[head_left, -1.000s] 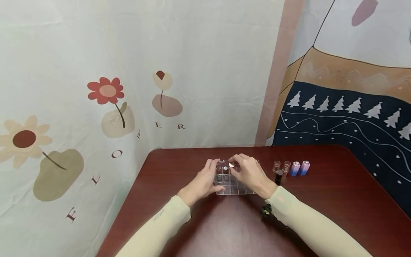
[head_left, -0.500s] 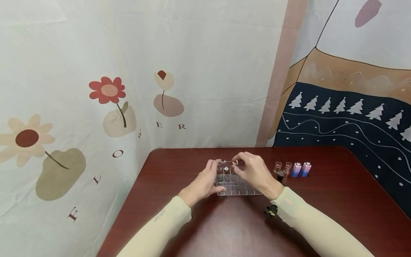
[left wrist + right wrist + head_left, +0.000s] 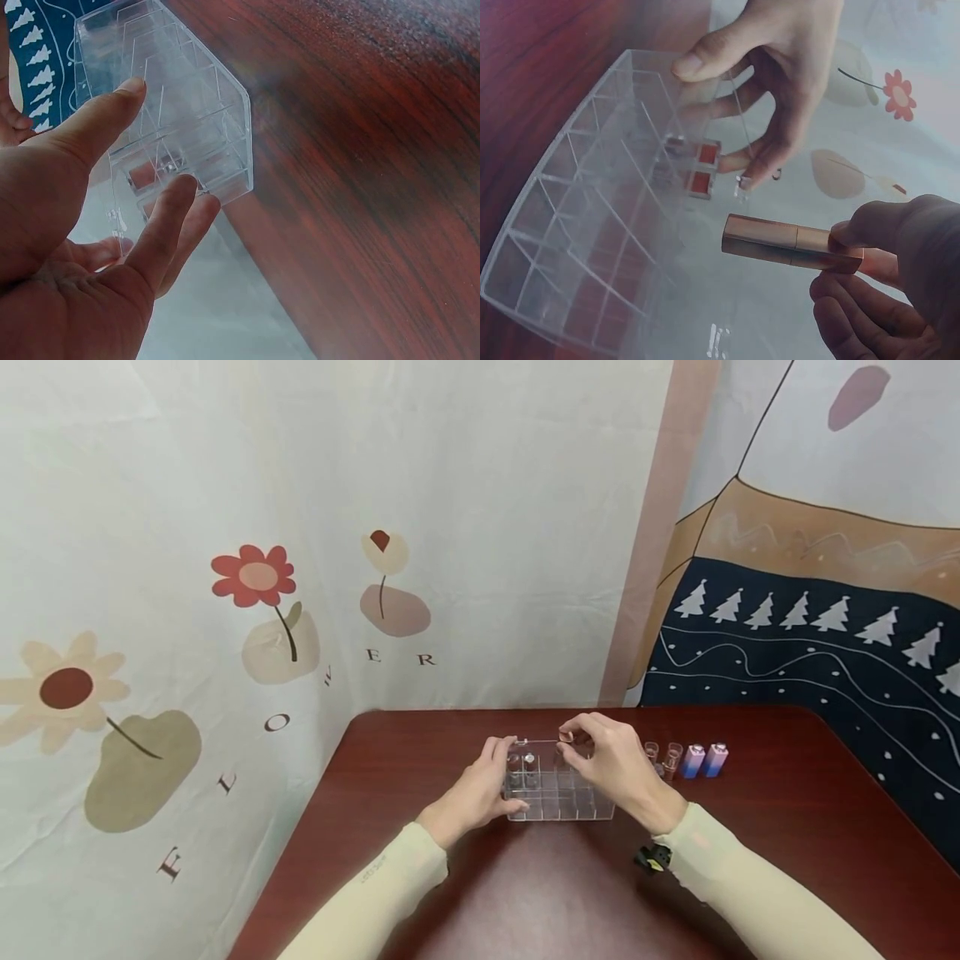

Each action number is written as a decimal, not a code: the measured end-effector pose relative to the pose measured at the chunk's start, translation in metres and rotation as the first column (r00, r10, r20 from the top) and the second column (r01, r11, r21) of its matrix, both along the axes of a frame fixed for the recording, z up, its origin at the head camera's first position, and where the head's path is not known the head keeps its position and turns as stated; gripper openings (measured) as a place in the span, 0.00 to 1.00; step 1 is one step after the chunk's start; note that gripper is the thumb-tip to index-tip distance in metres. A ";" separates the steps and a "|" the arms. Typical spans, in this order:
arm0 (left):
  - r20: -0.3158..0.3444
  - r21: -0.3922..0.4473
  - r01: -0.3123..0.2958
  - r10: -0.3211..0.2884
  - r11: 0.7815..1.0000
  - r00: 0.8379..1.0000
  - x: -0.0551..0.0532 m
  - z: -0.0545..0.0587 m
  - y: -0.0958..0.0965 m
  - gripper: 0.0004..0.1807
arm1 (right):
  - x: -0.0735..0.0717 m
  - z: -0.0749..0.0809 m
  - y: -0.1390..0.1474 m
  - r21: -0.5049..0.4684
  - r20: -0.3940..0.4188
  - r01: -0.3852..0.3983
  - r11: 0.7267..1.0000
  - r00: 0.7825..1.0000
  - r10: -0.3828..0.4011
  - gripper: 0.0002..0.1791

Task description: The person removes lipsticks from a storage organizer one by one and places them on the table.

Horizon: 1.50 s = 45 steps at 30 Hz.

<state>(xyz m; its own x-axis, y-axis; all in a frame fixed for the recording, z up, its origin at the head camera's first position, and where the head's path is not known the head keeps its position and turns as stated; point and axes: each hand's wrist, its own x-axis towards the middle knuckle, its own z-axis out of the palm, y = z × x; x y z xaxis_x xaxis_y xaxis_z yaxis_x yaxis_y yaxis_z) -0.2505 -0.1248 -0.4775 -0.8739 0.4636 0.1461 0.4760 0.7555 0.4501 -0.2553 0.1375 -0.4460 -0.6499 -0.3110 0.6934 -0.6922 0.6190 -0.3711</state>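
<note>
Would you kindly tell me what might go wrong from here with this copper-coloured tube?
The right hand pinches the copper-coloured tube near one end, so it might slip or tilt. If lowered off-line, it could catch on the clear organizer. The left hand holds that organizer at one side, so a bump might shift it.

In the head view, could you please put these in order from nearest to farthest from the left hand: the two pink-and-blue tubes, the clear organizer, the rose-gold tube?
1. Clear organizer: held by the left hand at its left end.
2. Rose-gold tube: farther right, in the right hand's grip.
3. Pink-and-blue tubes: farthest right, on the table beyond the right hand.
</note>
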 end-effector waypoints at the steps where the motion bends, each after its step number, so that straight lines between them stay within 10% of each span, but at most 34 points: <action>1: -0.002 -0.002 0.000 0.000 1.000 1.000 0.000 -0.001 0.000 0.60 | 0.001 0.001 0.002 0.001 0.000 0.005 1.000 1.000 -0.005 0.14; 45: 0.006 -0.005 -0.002 0.002 1.000 1.000 0.001 0.002 0.000 0.59 | 0.008 0.022 0.120 0.037 0.014 0.250 0.968 0.968 -0.251 0.19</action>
